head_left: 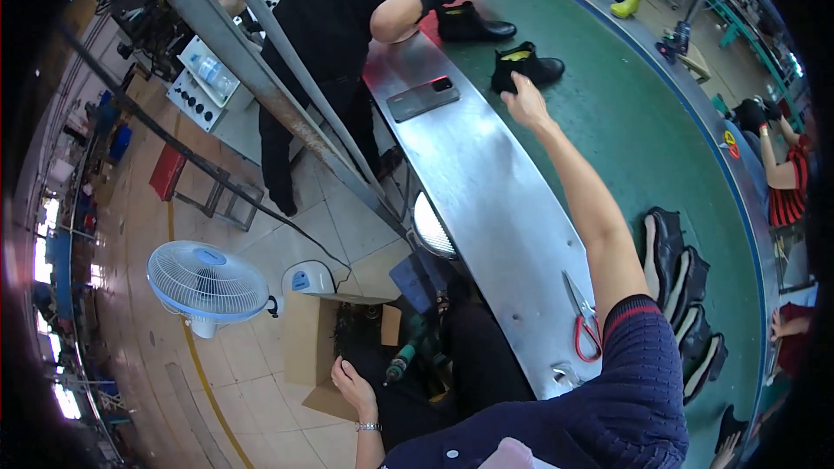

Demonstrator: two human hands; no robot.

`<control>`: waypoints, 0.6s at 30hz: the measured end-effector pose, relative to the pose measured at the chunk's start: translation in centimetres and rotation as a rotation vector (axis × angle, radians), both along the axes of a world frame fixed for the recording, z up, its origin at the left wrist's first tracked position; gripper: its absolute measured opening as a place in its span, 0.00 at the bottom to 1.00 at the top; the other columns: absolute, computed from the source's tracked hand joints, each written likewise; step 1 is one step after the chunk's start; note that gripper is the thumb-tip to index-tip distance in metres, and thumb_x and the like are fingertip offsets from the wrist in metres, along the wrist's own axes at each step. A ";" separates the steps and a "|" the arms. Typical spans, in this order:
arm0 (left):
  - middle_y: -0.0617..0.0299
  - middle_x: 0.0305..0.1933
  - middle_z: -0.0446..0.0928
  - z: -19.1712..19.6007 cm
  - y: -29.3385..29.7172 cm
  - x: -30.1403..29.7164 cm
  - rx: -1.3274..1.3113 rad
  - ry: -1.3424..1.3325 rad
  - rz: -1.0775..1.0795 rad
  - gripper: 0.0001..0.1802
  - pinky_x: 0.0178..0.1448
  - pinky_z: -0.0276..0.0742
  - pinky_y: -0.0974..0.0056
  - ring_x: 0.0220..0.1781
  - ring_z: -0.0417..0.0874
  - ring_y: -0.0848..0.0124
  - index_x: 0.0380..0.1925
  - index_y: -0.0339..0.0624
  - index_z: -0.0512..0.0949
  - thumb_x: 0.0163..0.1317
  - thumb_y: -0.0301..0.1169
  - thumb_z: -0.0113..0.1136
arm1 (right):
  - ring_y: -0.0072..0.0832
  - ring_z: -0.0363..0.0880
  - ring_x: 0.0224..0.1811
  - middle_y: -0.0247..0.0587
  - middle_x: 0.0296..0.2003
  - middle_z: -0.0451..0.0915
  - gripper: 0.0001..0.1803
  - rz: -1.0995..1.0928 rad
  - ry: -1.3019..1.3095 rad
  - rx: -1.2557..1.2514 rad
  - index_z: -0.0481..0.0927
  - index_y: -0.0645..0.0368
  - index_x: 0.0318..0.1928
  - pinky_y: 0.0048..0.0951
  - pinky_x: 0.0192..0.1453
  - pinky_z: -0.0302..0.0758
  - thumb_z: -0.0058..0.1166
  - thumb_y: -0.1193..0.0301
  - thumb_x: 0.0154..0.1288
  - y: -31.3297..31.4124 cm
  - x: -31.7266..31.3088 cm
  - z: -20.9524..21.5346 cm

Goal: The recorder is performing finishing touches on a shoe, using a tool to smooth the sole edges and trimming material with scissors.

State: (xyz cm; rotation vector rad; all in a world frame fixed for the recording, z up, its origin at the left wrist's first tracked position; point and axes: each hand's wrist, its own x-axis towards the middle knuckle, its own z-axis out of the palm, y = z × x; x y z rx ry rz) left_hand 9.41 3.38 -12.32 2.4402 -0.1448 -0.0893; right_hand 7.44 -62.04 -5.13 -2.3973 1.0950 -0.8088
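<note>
My right arm stretches forward over the green belt. My right hand [526,104] is at the near side of a black ankle boot [540,70] with a yellow-green inside; its fingers are apart, and whether they touch the boot I cannot tell. Low on the left, my left hand [355,391] is held beside an open cardboard box [310,343], fingers loosely apart and nothing in them. A green handheld tool [400,363] lies near it by my lap. Farther up the belt stands another black boot [475,23].
A metal ledge [486,200] carries a phone [423,100] and red-handled scissors [580,317]. Several black boots [663,247] lie on the belt [608,148] at right. A fan [208,282] and steel posts [261,87] stand left. A co-worker in black [347,0] leans in ahead.
</note>
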 end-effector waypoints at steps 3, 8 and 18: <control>0.44 0.55 0.72 -0.6 -1.3 0.3 0.010 -0.013 -0.018 0.21 0.65 0.62 0.54 0.59 0.69 0.50 0.53 0.31 0.71 0.73 0.39 0.41 | 0.49 0.65 0.66 0.61 0.61 0.68 0.35 -0.071 -0.103 -0.149 0.63 0.69 0.64 0.39 0.68 0.63 0.56 0.64 0.60 -5.8 3.2 -1.0; 0.46 0.55 0.72 -0.4 -0.7 0.6 0.034 -0.039 -0.003 0.23 0.65 0.62 0.56 0.60 0.70 0.52 0.53 0.32 0.72 0.74 0.42 0.40 | 0.50 0.76 0.51 0.56 0.46 0.78 0.25 -0.136 -0.061 -0.003 0.75 0.60 0.54 0.42 0.54 0.72 0.58 0.60 0.60 -4.7 5.0 -0.9; 0.47 0.56 0.72 2.7 -1.1 -0.1 -0.243 -0.113 -0.108 0.19 0.65 0.62 0.56 0.59 0.70 0.53 0.54 0.33 0.70 0.70 0.35 0.50 | 0.37 0.80 0.37 0.46 0.34 0.82 0.18 -0.130 -0.195 0.004 0.83 0.60 0.45 0.33 0.44 0.74 0.58 0.60 0.61 2.8 -10.3 7.0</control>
